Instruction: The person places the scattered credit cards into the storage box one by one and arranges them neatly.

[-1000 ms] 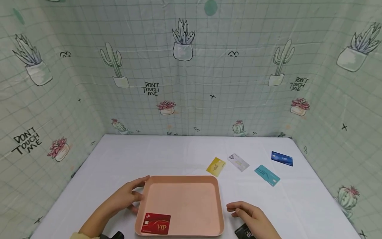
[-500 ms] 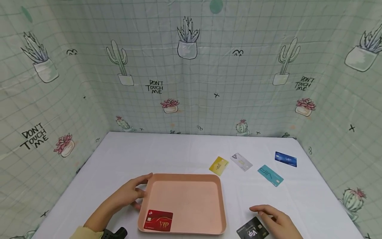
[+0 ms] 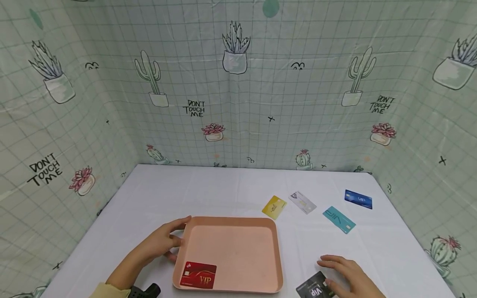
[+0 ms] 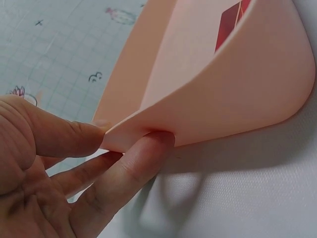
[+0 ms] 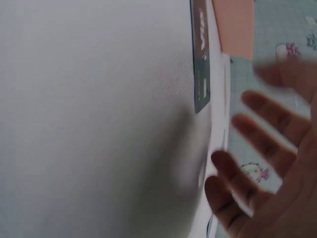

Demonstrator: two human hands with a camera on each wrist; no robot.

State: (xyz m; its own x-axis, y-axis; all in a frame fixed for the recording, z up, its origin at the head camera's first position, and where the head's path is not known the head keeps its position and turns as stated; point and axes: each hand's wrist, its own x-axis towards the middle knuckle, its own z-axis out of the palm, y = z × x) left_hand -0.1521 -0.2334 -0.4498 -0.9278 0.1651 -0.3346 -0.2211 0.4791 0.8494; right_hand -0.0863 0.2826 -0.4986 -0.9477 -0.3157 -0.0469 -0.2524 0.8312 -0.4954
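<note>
The left hand (image 3: 160,244) pinched the far-left corner of the pink tray (image 3: 231,287), thumb on the rim and fingers (image 4: 133,168) underneath, as the left wrist view showed. The right hand (image 3: 352,275) hovered with fingers spread and relaxed, holding nothing, just beside the black card (image 3: 314,287) near the front table edge.

Judged progress: one red card (image 3: 198,275) lay in the tray's near-left corner. Five cards remained on the white table (image 3: 208,190): the black card, the yellow card (image 3: 274,207), the white card (image 3: 302,202), the teal card (image 3: 338,219) and the blue card (image 3: 358,199).

Clearances: the tray floor was mostly bare. The four far cards lay well apart from each other, right of the tray. The patterned curtain (image 3: 261,103) closed three sides.
</note>
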